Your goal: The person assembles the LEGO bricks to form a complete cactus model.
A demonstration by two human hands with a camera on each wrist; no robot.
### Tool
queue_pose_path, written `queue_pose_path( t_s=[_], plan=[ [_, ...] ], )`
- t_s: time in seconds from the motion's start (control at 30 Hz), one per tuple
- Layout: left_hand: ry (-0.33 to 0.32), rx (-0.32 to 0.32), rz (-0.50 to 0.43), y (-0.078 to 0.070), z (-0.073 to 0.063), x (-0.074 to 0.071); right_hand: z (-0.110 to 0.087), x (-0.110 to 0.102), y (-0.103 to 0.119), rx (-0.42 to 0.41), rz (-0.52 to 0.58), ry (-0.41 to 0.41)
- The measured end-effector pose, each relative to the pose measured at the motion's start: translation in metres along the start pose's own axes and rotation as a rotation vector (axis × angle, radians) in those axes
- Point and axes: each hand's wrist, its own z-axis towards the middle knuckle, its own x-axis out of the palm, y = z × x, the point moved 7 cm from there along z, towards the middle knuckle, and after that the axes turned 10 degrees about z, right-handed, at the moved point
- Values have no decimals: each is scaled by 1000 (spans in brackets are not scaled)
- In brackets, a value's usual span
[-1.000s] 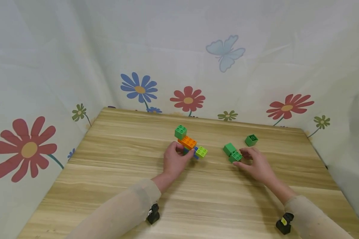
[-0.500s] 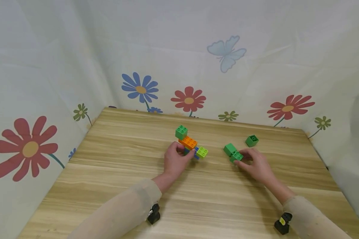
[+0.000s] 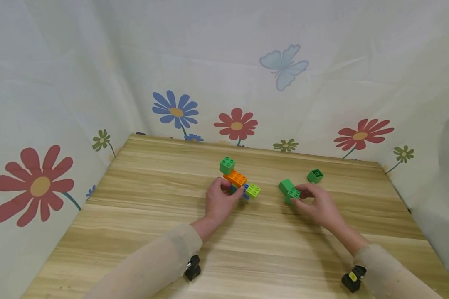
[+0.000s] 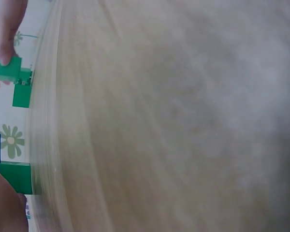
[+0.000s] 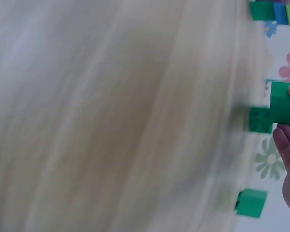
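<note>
In the head view, my left hand [image 3: 222, 201] grips a joined build of toy building bricks, with thumb and fingers on its near side. A green brick [image 3: 227, 165] tops its far end, with an orange brick [image 3: 235, 178] below, then blue, and a lime brick [image 3: 252, 190] on the right. To the right, my right hand [image 3: 319, 206] pinches a green brick [image 3: 293, 194], studs up. Another green brick [image 3: 286, 186] lies right against its far left side, a smooth face up. The right wrist view shows the held brick [image 5: 283, 103] higher than the lying brick [image 5: 260, 119].
A loose green brick [image 3: 315, 175] lies upside down behind my right hand, its hollow side up. The wooden table [image 3: 164, 178] ends at a flower-printed cloth [image 3: 209, 62] at the back and sides. A small black device [image 3: 192, 268] sits at each sleeve cuff.
My right hand has shifted slightly left with the pinched green brick, bringing it closer over the green brick beside it. My left hand and its build stay in place.
</note>
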Motion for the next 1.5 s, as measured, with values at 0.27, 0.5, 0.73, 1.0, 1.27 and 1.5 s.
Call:
queue_pose_path(
  t_s=[0.27,0.5,0.73,1.0,1.27,1.5],
  plan=[
    [-4,-10,5,-1,-2,-1,16,9,35,-35,54,8],
    [-13,0,2,-3,-3,-3,32,21,59,-52,119,38],
    [-16,11,5,-2,-2,-3,46,31,82,-121,126,64],
    [-23,17,4,-2,-1,-3,54,40,90,-153,156,90],
    [-23,29,4,-3,-2,-3,58,46,93,-158,168,117],
    [-27,38,6,-5,-2,-4,57,47,94,-152,178,125]
  ],
)
